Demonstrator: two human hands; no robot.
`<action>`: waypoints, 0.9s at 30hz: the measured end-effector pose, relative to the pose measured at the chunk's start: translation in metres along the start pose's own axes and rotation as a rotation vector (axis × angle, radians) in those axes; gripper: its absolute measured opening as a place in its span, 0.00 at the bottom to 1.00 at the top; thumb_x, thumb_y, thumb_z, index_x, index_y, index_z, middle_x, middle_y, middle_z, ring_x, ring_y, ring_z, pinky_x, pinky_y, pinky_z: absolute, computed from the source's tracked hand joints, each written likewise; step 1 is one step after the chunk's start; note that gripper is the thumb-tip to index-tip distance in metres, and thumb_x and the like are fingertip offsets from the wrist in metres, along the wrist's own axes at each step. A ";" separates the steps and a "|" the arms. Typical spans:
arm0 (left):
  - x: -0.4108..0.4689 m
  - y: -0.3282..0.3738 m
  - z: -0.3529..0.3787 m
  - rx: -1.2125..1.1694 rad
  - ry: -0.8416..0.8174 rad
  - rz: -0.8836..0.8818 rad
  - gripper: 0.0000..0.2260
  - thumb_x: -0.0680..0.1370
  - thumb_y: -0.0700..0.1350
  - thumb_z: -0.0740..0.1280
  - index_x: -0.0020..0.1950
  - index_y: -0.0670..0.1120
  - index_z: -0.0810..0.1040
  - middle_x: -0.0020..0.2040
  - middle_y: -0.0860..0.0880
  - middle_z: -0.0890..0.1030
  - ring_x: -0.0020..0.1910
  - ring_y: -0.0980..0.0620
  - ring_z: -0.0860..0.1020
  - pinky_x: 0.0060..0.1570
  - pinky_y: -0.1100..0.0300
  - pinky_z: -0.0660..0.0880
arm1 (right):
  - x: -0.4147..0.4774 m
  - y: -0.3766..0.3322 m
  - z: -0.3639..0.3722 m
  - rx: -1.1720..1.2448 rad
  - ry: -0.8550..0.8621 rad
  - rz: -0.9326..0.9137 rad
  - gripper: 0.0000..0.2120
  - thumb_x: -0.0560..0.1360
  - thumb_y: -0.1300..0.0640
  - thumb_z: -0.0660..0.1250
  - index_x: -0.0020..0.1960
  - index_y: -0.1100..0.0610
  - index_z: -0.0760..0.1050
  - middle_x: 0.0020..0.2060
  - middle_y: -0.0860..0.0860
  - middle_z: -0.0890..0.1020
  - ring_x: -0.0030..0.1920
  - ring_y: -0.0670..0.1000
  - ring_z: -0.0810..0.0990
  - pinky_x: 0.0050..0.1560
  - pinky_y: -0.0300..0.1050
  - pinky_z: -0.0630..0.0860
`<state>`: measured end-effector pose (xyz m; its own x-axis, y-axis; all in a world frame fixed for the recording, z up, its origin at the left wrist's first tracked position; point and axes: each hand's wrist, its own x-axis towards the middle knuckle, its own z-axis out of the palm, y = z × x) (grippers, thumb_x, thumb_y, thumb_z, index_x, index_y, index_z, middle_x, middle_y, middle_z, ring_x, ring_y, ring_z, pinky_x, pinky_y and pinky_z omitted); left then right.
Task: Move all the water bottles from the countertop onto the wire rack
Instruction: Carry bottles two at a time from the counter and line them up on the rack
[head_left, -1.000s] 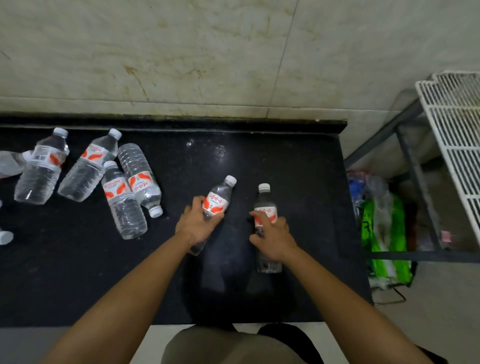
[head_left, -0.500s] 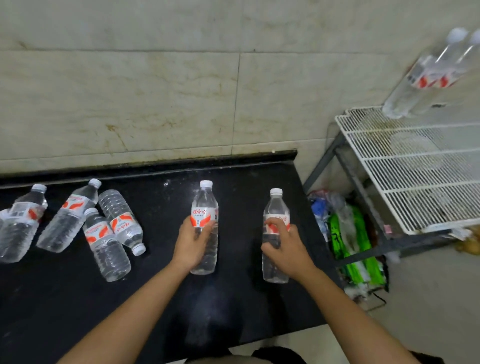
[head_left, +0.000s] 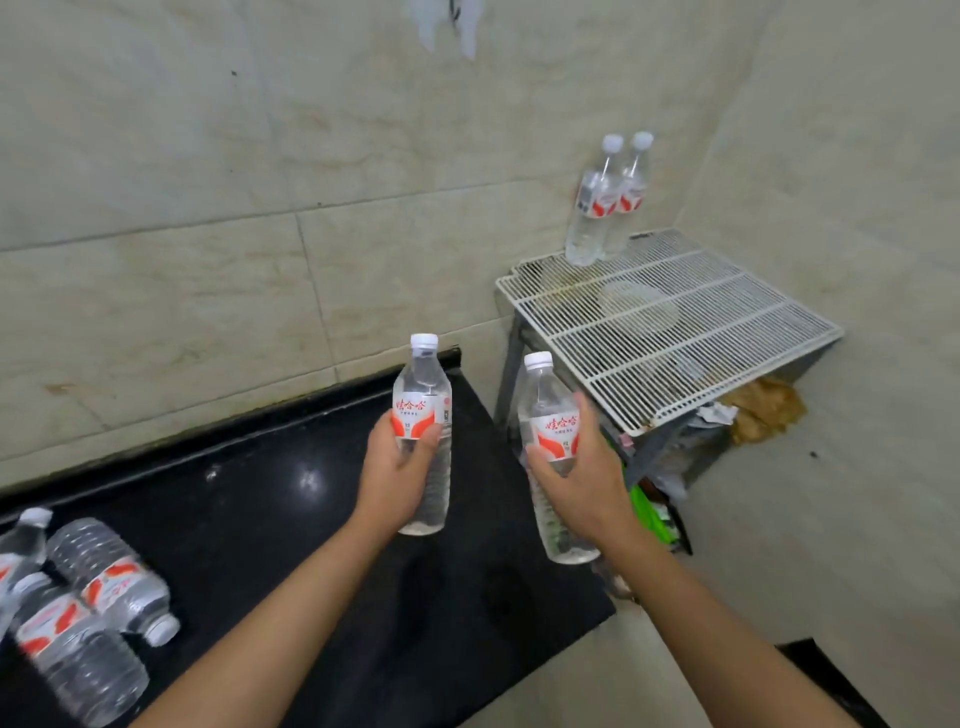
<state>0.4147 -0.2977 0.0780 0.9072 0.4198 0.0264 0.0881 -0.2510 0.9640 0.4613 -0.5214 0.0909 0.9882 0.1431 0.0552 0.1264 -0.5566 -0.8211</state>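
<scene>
Left hand (head_left: 395, 467) grips the left water bottle (head_left: 423, 395) around its label, fingers curled. Right hand (head_left: 582, 478) grips the right water bottle (head_left: 545, 400) the same way. Both bottles are upright and capped.

Half a second ago both stood on the black countertop (head_left: 311, 519); now they're lifted off it. The right bottle is out past the counter's right edge. The view has also swung up, so the whole wire rack (head_left: 675, 332) shows.

Lying bottles (head_left: 111, 582) behind the left wrist are cut by the frame edge, count unclear. Green clutter (head_left: 644, 509) under the rack is hard to make out.

Ahead of the right fingertips the rack's grid lies open. Two standing bottles (head_left: 592, 208) touch each other at its far corner by the wall.
</scene>
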 end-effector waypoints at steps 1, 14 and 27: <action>-0.001 0.012 0.009 -0.003 -0.006 0.050 0.09 0.80 0.50 0.68 0.58 0.51 0.74 0.53 0.53 0.80 0.51 0.59 0.79 0.47 0.64 0.73 | 0.003 0.001 -0.014 0.008 0.015 -0.028 0.44 0.71 0.36 0.68 0.80 0.41 0.49 0.63 0.47 0.77 0.59 0.48 0.80 0.62 0.55 0.78; -0.041 0.161 0.207 -0.165 0.106 0.218 0.19 0.78 0.55 0.71 0.67 0.51 0.75 0.60 0.53 0.82 0.59 0.54 0.81 0.63 0.45 0.77 | 0.069 0.069 -0.248 0.083 0.223 -0.284 0.39 0.72 0.39 0.71 0.77 0.45 0.59 0.56 0.46 0.81 0.53 0.48 0.81 0.55 0.50 0.79; 0.023 0.203 0.304 -0.082 0.197 0.197 0.28 0.70 0.53 0.79 0.67 0.52 0.74 0.58 0.54 0.82 0.58 0.54 0.80 0.59 0.46 0.79 | 0.178 0.109 -0.315 0.120 0.206 -0.256 0.40 0.71 0.28 0.64 0.76 0.44 0.61 0.59 0.46 0.77 0.56 0.51 0.79 0.56 0.54 0.77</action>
<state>0.5785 -0.6047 0.1939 0.8052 0.5337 0.2583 -0.1222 -0.2769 0.9531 0.6782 -0.8137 0.1903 0.9239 0.0906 0.3717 0.3737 -0.4220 -0.8260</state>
